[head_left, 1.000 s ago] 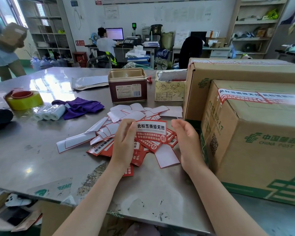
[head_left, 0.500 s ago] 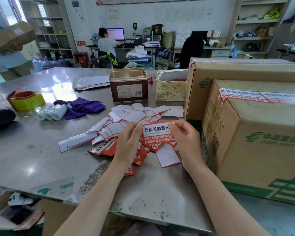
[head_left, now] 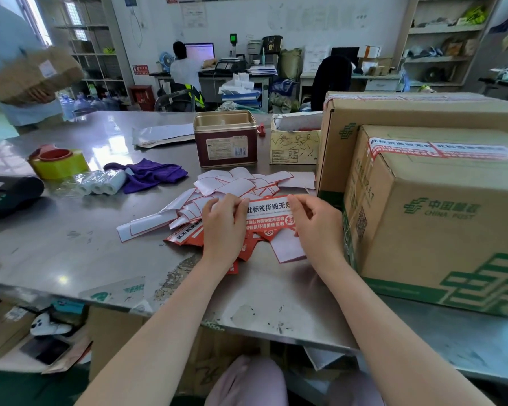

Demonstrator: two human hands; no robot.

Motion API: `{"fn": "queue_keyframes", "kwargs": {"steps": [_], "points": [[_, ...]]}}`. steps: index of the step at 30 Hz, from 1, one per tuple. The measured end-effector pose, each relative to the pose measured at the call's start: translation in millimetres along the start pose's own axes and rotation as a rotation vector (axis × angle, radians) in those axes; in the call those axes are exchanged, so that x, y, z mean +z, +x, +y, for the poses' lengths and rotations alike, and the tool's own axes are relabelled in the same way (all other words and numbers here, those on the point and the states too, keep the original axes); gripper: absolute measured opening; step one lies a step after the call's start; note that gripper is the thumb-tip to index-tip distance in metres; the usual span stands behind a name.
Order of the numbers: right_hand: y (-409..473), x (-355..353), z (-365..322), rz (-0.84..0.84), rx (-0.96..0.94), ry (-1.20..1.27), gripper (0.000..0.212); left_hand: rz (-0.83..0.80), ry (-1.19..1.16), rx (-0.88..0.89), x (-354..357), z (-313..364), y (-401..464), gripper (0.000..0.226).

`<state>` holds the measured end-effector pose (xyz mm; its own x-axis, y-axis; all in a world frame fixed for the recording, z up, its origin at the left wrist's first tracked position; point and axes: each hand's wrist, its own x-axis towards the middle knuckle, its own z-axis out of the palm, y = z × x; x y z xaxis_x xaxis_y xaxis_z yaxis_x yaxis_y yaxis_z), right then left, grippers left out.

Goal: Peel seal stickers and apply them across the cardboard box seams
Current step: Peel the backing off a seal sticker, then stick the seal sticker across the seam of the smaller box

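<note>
A red and white seal sticker (head_left: 267, 213) is held up between both hands above the metal table (head_left: 71, 244). My left hand (head_left: 224, 227) pinches its left edge and my right hand (head_left: 316, 222) pinches its right edge. Under them lies a pile of red stickers (head_left: 185, 237) and several peeled white backing papers (head_left: 232, 186). To the right stands a brown China Post cardboard box (head_left: 440, 224) with seal stickers (head_left: 440, 150) across its top seam. A larger cardboard box (head_left: 393, 112) stands behind it.
A maroon tin (head_left: 225, 142) and a small open carton (head_left: 295, 142) stand behind the pile. A purple cloth (head_left: 150, 174), white paper rolls (head_left: 100, 183), a yellow tape roll (head_left: 57, 164) and a black printer (head_left: 8, 193) lie at the left. A person carrying a box (head_left: 27, 74) stands far left.
Both hands have lifted the sticker higher off the pile and taken it by both ends; the right hand moved in to grip its right edge. The person at far left shifted the carried box.
</note>
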<state>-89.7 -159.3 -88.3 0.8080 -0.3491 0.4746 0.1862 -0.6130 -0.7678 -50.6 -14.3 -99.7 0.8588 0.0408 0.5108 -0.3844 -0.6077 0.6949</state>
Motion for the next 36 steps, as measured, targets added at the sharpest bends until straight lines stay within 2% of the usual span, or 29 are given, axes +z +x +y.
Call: {"fn": "queue_keyframes", "kwargs": {"steps": [5,11,22,28,36], "points": [[-7,-8,-15,0.018,-0.108,-0.141,0.031,0.035,-0.01,-0.006,-2,4,-7,0.025],[-14,-30,-40,0.053,-0.202,-0.206,0.029,0.11,-0.032,0.079,-13,19,-12,0.028],[-18,-86,-87,0.207,-0.356,-0.387,0.033,0.125,-0.071,0.165,-23,74,-9,0.03],[-7,-137,-96,0.27,-0.339,-0.376,0.031,0.103,-0.09,0.257,-17,123,4,0.031],[22,-225,-75,0.312,-0.074,-0.298,0.036,0.051,-0.101,0.393,5,218,-2,0.029]]}}
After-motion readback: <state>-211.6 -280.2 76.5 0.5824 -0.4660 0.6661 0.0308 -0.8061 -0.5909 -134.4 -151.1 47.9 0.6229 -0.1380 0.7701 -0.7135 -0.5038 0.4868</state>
